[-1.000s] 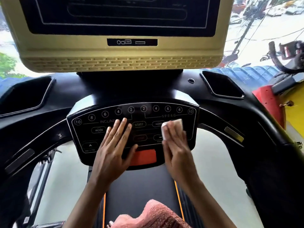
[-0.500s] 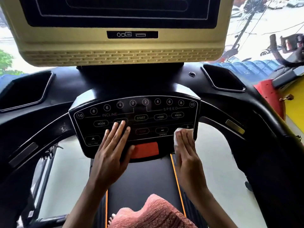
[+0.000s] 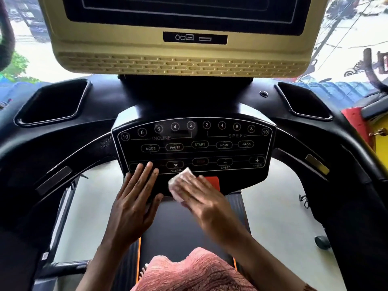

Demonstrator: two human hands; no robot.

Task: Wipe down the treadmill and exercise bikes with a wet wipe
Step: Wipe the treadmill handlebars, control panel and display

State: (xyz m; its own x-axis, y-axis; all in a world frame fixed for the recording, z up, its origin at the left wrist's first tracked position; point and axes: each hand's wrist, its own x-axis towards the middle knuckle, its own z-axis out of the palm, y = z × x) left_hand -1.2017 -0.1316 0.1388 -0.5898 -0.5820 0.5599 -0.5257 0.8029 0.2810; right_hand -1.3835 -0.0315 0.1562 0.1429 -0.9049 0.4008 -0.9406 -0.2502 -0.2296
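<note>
**Wiping along the bottom edge of the treadmill panel**

Working low on the control panel (image 3: 195, 143) now, just under the INCLINE arrow. Pressing the wet wipe (image 3: 178, 186) down with the right hand (image 3: 206, 204), with fingers laid nearly straight over it, flat rather than pinched. Probably done to spread pressure across the whole wipe and cover more surface per pass. Blurred with motion, so no telling how the thumb sits. Partly covering the orange tab (image 3: 213, 181) at the panel's lip.

Bracing with the left hand (image 3: 134, 204) just beside it, flat on the panel's lower left corner, with fingers straight and slightly spread, holding nothing. Looks like steadying the body while leaning in over the belt (image 3: 174, 227). Worth keeping that touch light, resting as it does right at the button row.

Judging this as early going. No telling whether the cup trays (image 3: 52, 101) or the big screen (image 3: 178, 28) have had their turn. Off at the far right, well apart, what looks like a bike handlebar (image 3: 375, 66), yet to be reached.
</note>
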